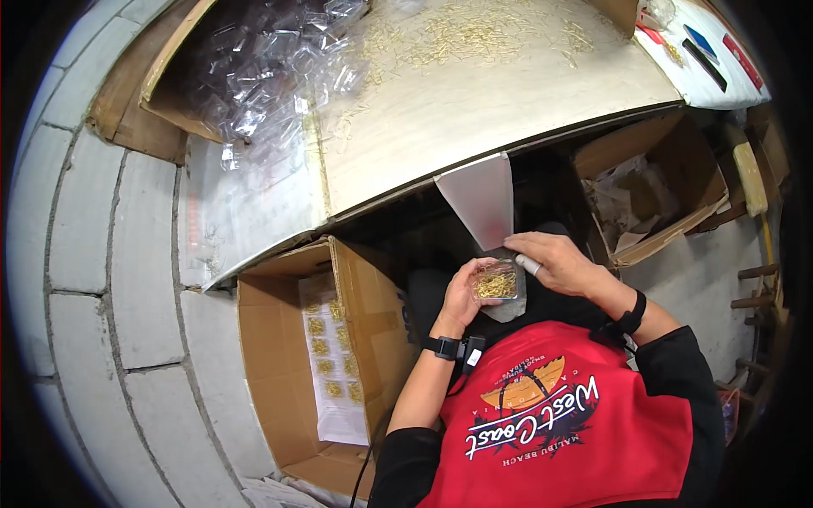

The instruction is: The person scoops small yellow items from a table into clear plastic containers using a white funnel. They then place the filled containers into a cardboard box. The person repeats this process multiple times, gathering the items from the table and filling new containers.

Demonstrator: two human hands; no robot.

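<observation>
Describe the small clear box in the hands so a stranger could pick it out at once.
Start at the pale worktable and follow the metal chute that hangs off its front edge. Just below its mouth, the left hand cups a small clear box while the right hand rests above it. Unlike the empty clear boxes heaped on the table, it holds gold pins.

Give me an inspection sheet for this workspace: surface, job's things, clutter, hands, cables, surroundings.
Surface: pale tabletop strewn with small gold pieces.
Job's things: small clear box holding gold pieces; funnel-like chute at the table edge above it.
Clutter: heap of empty clear boxes.
Hands: left hand cups the box; right hand rests at its top edge.
Cables: dark cord by the left forearm.
Surroundings: open carton holding filled packets; second carton; block wall.
</observation>
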